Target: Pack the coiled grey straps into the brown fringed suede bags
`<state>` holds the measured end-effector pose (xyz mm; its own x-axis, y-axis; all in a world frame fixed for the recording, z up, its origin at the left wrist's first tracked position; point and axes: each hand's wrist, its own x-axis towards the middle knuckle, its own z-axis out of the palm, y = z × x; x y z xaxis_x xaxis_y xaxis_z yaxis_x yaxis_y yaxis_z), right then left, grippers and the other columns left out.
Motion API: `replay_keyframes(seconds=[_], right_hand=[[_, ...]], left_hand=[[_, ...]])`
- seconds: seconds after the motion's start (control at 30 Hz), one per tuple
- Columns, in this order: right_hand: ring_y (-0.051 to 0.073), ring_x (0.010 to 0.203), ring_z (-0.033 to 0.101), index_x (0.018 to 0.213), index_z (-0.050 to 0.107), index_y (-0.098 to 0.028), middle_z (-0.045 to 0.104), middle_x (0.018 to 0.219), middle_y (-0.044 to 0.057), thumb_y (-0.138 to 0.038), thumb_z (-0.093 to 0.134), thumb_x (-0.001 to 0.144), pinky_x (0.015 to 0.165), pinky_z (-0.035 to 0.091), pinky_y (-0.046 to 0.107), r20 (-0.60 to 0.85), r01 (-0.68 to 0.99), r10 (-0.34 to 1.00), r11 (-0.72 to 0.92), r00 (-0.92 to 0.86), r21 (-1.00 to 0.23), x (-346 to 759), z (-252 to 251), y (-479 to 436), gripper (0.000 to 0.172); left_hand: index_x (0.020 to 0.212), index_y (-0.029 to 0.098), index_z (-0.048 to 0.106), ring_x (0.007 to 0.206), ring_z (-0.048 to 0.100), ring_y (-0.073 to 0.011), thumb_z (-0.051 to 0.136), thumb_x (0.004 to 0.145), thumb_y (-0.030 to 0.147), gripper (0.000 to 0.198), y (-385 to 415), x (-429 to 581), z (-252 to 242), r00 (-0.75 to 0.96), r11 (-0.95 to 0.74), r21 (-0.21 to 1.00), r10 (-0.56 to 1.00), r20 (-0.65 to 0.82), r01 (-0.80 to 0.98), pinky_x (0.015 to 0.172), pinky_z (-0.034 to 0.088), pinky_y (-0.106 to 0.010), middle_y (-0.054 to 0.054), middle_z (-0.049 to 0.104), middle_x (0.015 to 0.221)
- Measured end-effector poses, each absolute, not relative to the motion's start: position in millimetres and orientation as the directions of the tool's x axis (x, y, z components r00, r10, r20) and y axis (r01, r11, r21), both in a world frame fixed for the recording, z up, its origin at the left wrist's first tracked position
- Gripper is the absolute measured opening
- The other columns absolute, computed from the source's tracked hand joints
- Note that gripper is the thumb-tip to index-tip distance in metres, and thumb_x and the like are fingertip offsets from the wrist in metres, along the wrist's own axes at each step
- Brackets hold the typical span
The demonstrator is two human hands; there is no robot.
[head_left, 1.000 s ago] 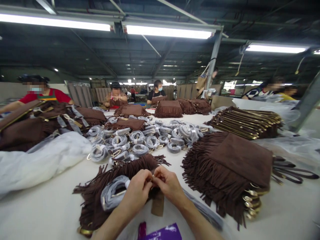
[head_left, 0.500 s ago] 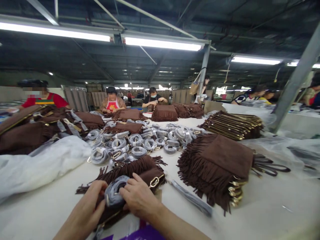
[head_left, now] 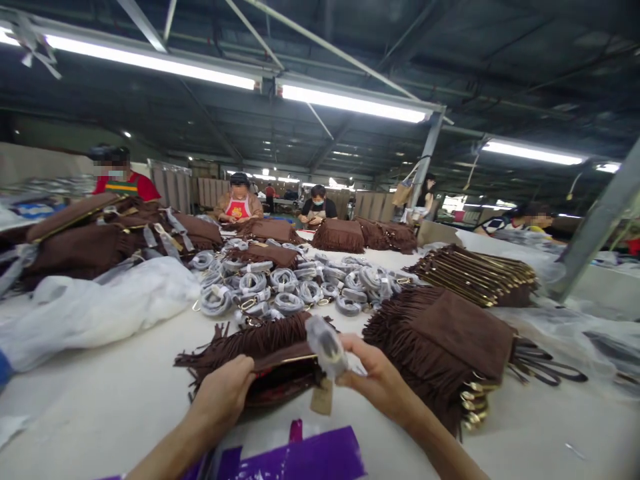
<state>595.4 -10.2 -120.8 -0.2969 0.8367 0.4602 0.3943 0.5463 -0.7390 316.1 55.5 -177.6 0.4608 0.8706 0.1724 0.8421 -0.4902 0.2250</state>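
Note:
A brown fringed handbag lies in front of me, its zipped mouth gaping and the dark inside showing. My left hand is closed on the near left edge of that opening. Over the bag's right end, my right hand pinches a coiled strap in clear plastic wrap, blurred by motion. A tan paper tag hangs by the bag's right end, below the coil. Closest to me on the table lies purple plastic.
Beyond the bag spreads a heap of wrapped coiled straps. Stacked fringed bags stand at right, zipped brown pieces behind them. White plastic sheeting and more bags lie left. Co-workers sit across the table.
My right hand has lifted the coiled strap up and right, off the bag. My left hand has left the coil for the bag's edge, and the mouth now gapes. The view has shifted.

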Motion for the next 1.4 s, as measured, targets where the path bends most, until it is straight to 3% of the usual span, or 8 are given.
replay_keyframes(seconds=[0.2, 0.33, 0.43, 0.7, 0.8, 0.97, 1.23, 1.4], right_hand=[[0.021, 0.097, 0.059, 0.101, 0.064, -0.021, 0.069, 0.098, 0.003, -0.019, 0.069, 0.086, 0.088, 0.045, 0.030, 0.297, 0.653, 0.744, 0.668, -0.599, -0.357, 555, -136, -24, 0.016], [0.025, 0.095, 0.059, 0.099, 0.065, -0.018, 0.067, 0.101, 0.008, -0.025, 0.064, 0.090, 0.080, 0.049, 0.034, 0.292, 0.886, 0.856, 0.460, -0.426, -0.055, 516, -165, 15, 0.012], [0.027, 0.097, 0.060, 0.099, 0.067, -0.014, 0.067, 0.104, 0.013, -0.016, 0.057, 0.092, 0.077, 0.051, 0.037, 0.364, 0.939, 0.871, 0.341, -0.331, 0.037, 489, -184, 41, 0.012], [0.020, 0.086, 0.065, 0.092, 0.069, -0.019, 0.071, 0.095, 0.003, -0.026, 0.066, 0.087, 0.075, 0.052, 0.025, 0.235, 0.769, 0.755, 0.637, -0.612, -0.043, 514, -178, 27, 0.008], [0.023, 0.087, 0.068, 0.094, 0.071, -0.018, 0.074, 0.094, 0.006, -0.019, 0.065, 0.084, 0.077, 0.054, 0.028, 0.181, 0.820, 0.812, 0.570, -0.555, -0.042, 510, -175, 31, 0.012], [0.027, 0.093, 0.067, 0.118, 0.063, -0.012, 0.071, 0.109, 0.017, -0.001, 0.047, 0.087, 0.089, 0.053, 0.044, 0.212, 0.946, 0.927, 0.323, -0.311, -0.026, 461, -185, 57, 0.037], [0.023, 0.087, 0.068, 0.094, 0.068, -0.018, 0.073, 0.094, 0.008, -0.005, 0.057, 0.079, 0.071, 0.053, 0.028, 0.187, 0.886, 0.874, 0.462, -0.448, -0.039, 490, -191, 19, 0.023], [0.019, 0.072, 0.067, 0.088, 0.065, -0.021, 0.071, 0.077, 0.003, -0.016, 0.043, 0.091, 0.063, 0.044, 0.025, 0.391, 0.849, 0.877, 0.416, -0.280, -0.326, 552, -175, -9, 0.023]], left_hand=[[0.080, 0.023, 0.053, 0.085, 0.061, -0.0191, 0.030, 0.095, 0.024, 0.028, 51, 317, -151, 0.430, -0.551, 0.321, 0.820, 0.377, 0.770, 0.076, 0.046, -0.031, -0.003, 0.063, 0.088], [0.080, 0.024, 0.059, 0.085, 0.060, -0.0204, 0.033, 0.092, 0.022, 0.028, 43, 318, -158, 0.480, -0.667, 0.246, 0.701, 0.528, 0.703, 0.076, 0.046, -0.031, -0.004, 0.066, 0.090], [0.078, 0.024, 0.060, 0.085, 0.061, -0.0216, 0.035, 0.090, 0.025, 0.028, 47, 313, -164, 0.451, -0.662, 0.261, 0.699, 0.555, 0.703, 0.075, 0.047, -0.032, -0.003, 0.066, 0.087], [0.079, 0.024, 0.058, 0.077, 0.061, -0.0208, 0.033, 0.090, 0.038, 0.030, 58, 289, -134, 0.287, -0.486, 0.483, 0.856, 0.429, 0.729, 0.073, 0.048, -0.033, -0.001, 0.064, 0.079], [0.078, 0.024, 0.057, 0.079, 0.062, -0.0206, 0.033, 0.091, 0.038, 0.031, 46, 296, -129, 0.317, -0.524, 0.480, 0.836, 0.447, 0.704, 0.073, 0.048, -0.032, -0.002, 0.065, 0.081], [0.078, 0.025, 0.061, 0.082, 0.065, -0.0212, 0.035, 0.090, 0.036, 0.031, 40, 307, -148, 0.424, -0.590, 0.403, 0.797, 0.431, 0.700, 0.073, 0.051, -0.031, -0.003, 0.068, 0.086], [0.094, 0.028, 0.072, 0.106, 0.066, -0.0233, 0.051, 0.086, 0.042, 0.026, 62, 240, -209, 0.503, -0.604, 0.513, 0.795, 0.338, 0.610, 0.094, 0.053, -0.032, -0.004, 0.071, 0.117], [0.098, 0.025, 0.070, 0.101, 0.065, -0.0202, 0.037, 0.091, 0.029, 0.033, 39, 208, -198, 0.460, -0.510, 0.605, 0.852, 0.252, 0.612, 0.092, 0.052, -0.031, -0.005, 0.071, 0.110]])
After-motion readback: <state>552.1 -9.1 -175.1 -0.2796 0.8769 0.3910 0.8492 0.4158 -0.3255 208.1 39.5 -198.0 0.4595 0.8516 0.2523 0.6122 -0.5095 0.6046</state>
